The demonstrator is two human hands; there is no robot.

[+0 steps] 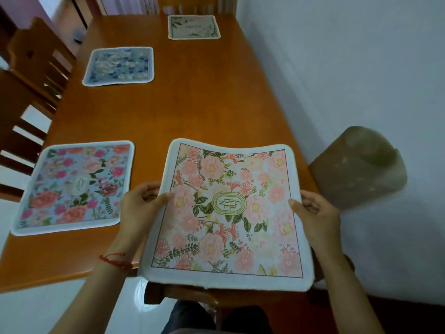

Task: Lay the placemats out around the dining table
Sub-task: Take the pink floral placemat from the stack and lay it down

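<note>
body: two bare forearms, no sleeves in view | left wrist: thin red braided cord bracelet (115,261), wound in several strands with a small knot | right wrist: nothing worn | hands: bare, no rings or gloves | legs: dark trousers (192,317) at bottom edge of view

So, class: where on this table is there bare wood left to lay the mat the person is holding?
Bare table runs along the wall side, from the white leafy mat at the far end down to the held peach floral mat, gripped by left hand and right hand. The chair side is crowded: the blue mat and pink-and-blue floral mat.
</note>
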